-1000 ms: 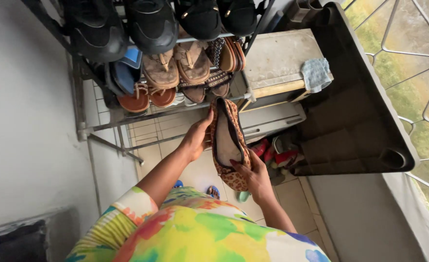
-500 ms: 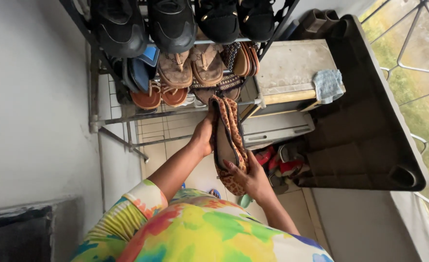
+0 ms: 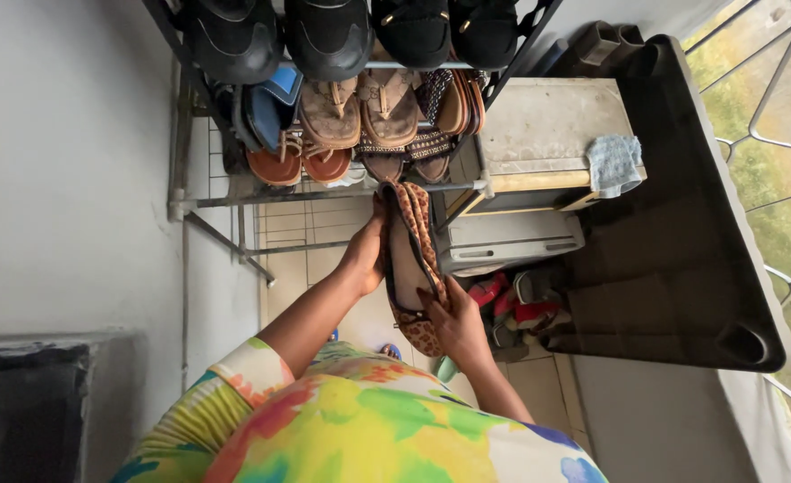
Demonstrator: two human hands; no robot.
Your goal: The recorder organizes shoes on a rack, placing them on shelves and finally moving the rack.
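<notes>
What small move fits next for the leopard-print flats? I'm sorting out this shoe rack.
Probably ease the leopard-print flats forward onto the rack's lower rail. Both hands hold the pair, left hand near the toes, right hand at the heels, and the toes already touch that rail beside the sandals.

A single head-worn camera looks steeply down past the wearer's bright patterned top (image 3: 359, 429) onto a metal shoe rack (image 3: 234, 192) close below, with a white wall at the frame's left and a window grille at its right.
</notes>
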